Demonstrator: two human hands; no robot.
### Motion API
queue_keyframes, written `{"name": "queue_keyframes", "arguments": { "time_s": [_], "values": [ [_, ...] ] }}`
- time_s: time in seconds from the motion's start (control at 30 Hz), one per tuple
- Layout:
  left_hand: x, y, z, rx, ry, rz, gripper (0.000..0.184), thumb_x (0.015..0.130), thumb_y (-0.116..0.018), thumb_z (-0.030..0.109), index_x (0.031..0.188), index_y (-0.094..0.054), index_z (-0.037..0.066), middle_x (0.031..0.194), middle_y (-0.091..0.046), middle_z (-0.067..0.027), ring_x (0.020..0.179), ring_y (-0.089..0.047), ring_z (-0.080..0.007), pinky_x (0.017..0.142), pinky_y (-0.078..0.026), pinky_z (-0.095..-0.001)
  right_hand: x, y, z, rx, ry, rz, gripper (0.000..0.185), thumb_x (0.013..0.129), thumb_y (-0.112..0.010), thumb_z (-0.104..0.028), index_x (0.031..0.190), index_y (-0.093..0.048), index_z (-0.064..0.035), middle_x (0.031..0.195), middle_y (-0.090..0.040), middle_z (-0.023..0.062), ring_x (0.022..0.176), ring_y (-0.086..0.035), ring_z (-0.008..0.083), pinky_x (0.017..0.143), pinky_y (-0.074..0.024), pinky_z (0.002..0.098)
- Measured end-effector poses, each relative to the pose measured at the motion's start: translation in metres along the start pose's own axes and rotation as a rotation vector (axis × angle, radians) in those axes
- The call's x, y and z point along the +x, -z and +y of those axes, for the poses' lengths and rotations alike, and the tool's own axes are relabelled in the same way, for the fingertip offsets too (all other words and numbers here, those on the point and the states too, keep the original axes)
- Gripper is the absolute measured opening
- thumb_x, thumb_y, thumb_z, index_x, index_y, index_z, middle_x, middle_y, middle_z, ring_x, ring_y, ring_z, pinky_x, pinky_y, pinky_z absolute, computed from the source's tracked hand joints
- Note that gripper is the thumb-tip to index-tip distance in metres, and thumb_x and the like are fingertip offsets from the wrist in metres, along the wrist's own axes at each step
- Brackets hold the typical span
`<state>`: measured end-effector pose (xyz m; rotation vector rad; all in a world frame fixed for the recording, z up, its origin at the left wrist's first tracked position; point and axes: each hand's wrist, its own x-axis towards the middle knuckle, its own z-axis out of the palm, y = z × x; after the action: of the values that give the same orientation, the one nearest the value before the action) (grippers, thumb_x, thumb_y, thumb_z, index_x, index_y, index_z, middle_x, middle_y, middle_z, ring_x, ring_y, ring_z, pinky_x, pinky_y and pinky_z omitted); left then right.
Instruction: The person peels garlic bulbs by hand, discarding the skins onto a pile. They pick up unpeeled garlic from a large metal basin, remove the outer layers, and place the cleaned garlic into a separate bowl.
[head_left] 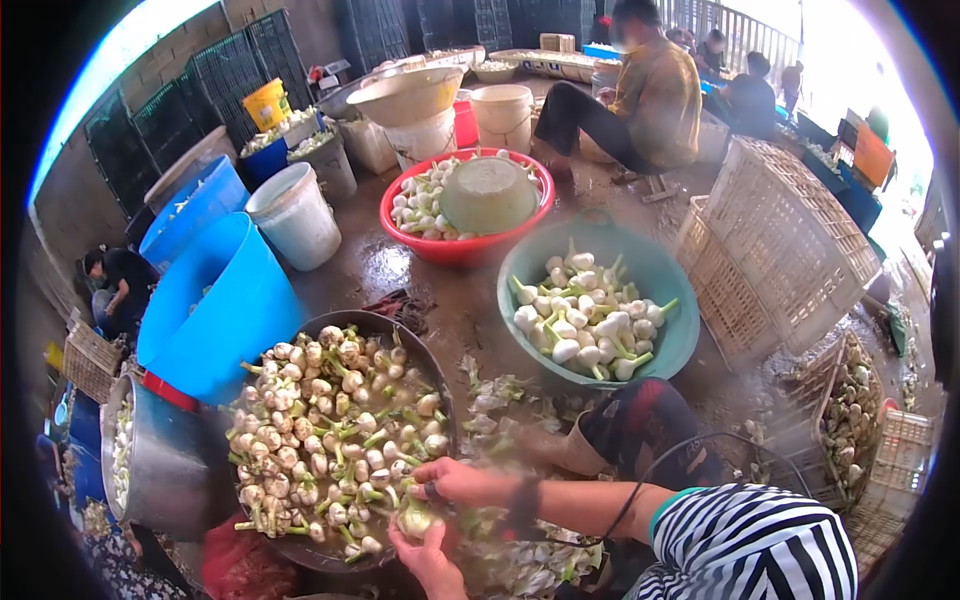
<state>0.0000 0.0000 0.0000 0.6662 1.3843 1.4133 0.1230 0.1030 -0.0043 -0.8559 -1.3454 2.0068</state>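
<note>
A pale garlic bulb [415,519] rests in my left hand [432,562], its fingers curled round it at the near rim of a dark, wide basin. Just above the bulb, my right hand [468,482] has its fingers closed; a small dark thing shows at them, too unclear to name. The dark basin [446,385] holds many garlic bulbs [310,440] with short green stems, some brown with dirt, in murky water. To the right, a green basin [684,345] contains cleaner white garlic bulbs [590,320]. Peeled skins [500,395] lie on the floor between them.
Farther off stands a red basin [470,250] of garlic with an upturned bowl [490,195] on top. Blue tubs [225,310] and a white bucket [295,215] line the left. Plastic crates [780,250] stand right. A person [655,100] sits beyond; others are in the background.
</note>
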Motion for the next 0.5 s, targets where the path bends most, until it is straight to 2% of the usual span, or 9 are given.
{"name": "queue_keyframes", "arguments": {
  "time_s": [0.07, 0.1, 0.17, 0.2, 0.3, 0.33, 0.43, 0.47, 0.5],
  "values": [
    [0.018, 0.002, -0.005, 0.130, -0.034, 0.088, 0.064, 0.071, -0.072, 0.010, 0.125, -0.040, 0.005, 0.121, -0.047, -0.0170, 0.104, -0.052, -0.0252, 0.089, -0.045, -0.0350, 0.005, -0.012, -0.005, -0.098, 0.255, 0.234, 0.037, 0.090, -0.058, -0.034, 0.104, -0.056, 0.0001, 0.086, -0.062, 0.0039, 0.079, -0.054, 0.0097, 0.071, -0.0477, 0.0280],
    [-0.022, -0.010, 0.000, 0.242, -0.148, 0.095, 0.065, 0.070, -0.074, 0.010, 0.124, -0.040, 0.005, 0.118, -0.048, -0.0154, 0.102, -0.053, -0.0243, 0.087, -0.046, -0.0350, -0.037, -0.029, -0.017, -0.108, 0.186, 0.233, 0.037, 0.091, -0.057, -0.034, 0.103, -0.056, 0.0009, 0.086, -0.061, 0.0038, 0.079, -0.054, 0.0099, 0.070, -0.0476, 0.0284],
    [-0.036, -0.024, 0.015, 0.516, -0.397, 0.124, 0.067, 0.067, -0.077, 0.011, 0.123, -0.040, 0.004, 0.112, -0.052, -0.0122, 0.099, -0.053, -0.0225, 0.085, -0.047, -0.0348, -0.050, -0.046, -0.030, -0.078, 0.072, 0.217, 0.037, 0.091, -0.056, -0.033, 0.100, -0.055, 0.0024, 0.084, -0.061, 0.0037, 0.077, -0.053, 0.0103, 0.068, -0.0474, 0.0291],
    [-0.033, -0.020, 0.010, 0.558, -0.461, 0.162, 0.070, 0.063, -0.081, 0.011, 0.120, -0.043, 0.002, 0.111, -0.052, -0.0110, 0.096, -0.052, -0.0202, 0.086, -0.046, -0.0330, -0.044, -0.053, -0.009, -0.054, 0.275, 0.286, 0.036, 0.092, -0.055, -0.032, 0.096, -0.054, 0.0038, 0.083, -0.060, 0.0073, 0.076, -0.052, 0.0122, 0.067, -0.0465, 0.0308],
    [-0.030, -0.005, 0.008, 0.438, -0.495, 0.026, 0.065, 0.063, -0.081, 0.015, 0.117, -0.047, 0.003, 0.110, -0.054, -0.0126, 0.099, -0.054, -0.0242, 0.085, -0.047, -0.0355, -0.056, -0.055, -0.015, -0.268, 0.209, 0.344, 0.036, 0.092, -0.055, -0.032, 0.091, -0.052, 0.0038, 0.079, -0.059, 0.0095, 0.074, -0.051, 0.0134, 0.065, -0.0451, 0.0331],
    [-0.036, -0.007, 0.014, 0.248, -0.373, -0.024, 0.064, 0.061, -0.082, 0.012, 0.116, -0.049, 0.003, 0.110, -0.054, -0.0098, 0.098, -0.054, -0.0222, 0.086, -0.046, -0.0351, -0.064, -0.048, -0.023, -0.333, 0.200, 0.254, 0.036, 0.092, -0.054, -0.032, 0.089, -0.050, 0.0031, 0.076, -0.057, 0.0105, 0.072, -0.049, 0.0134, 0.063, -0.0434, 0.0340],
    [-0.037, -0.002, 0.008, 0.181, -0.279, -0.084, 0.065, 0.061, -0.078, 0.005, 0.119, -0.048, 0.003, 0.110, -0.054, -0.0081, 0.096, -0.055, -0.0200, 0.083, -0.048, -0.0330, -0.086, -0.037, -0.047, -0.489, 0.199, 0.091, 0.036, 0.093, -0.052, -0.033, 0.089, -0.048, 0.0032, 0.079, -0.057, 0.0109, 0.076, -0.048, 0.0135, 0.066, -0.0428, 0.0338],
    [-0.038, 0.001, 0.011, 0.072, -0.176, -0.105, 0.065, 0.061, -0.076, 0.004, 0.120, -0.048, 0.003, 0.109, -0.054, -0.0080, 0.095, -0.055, -0.0197, 0.081, -0.049, -0.0321, -0.096, -0.036, -0.057, -0.501, 0.151, 0.050, 0.035, 0.093, -0.051, -0.031, 0.092, -0.048, 0.0031, 0.084, -0.057, 0.0100, 0.080, -0.049, 0.0140, 0.070, -0.0425, 0.0334],
    [-0.039, 0.004, 0.018, -0.035, -0.073, -0.121, 0.065, 0.061, -0.075, 0.002, 0.121, -0.048, 0.003, 0.109, -0.054, -0.0079, 0.094, -0.056, -0.0193, 0.080, -0.050, -0.0313, -0.096, -0.033, -0.054, -0.419, 0.310, -0.085, 0.032, 0.094, -0.050, -0.028, 0.100, -0.050, 0.0031, 0.089, -0.058, 0.0081, 0.084, -0.049, 0.0139, 0.071, -0.0419, 0.0330]
  ]
}}
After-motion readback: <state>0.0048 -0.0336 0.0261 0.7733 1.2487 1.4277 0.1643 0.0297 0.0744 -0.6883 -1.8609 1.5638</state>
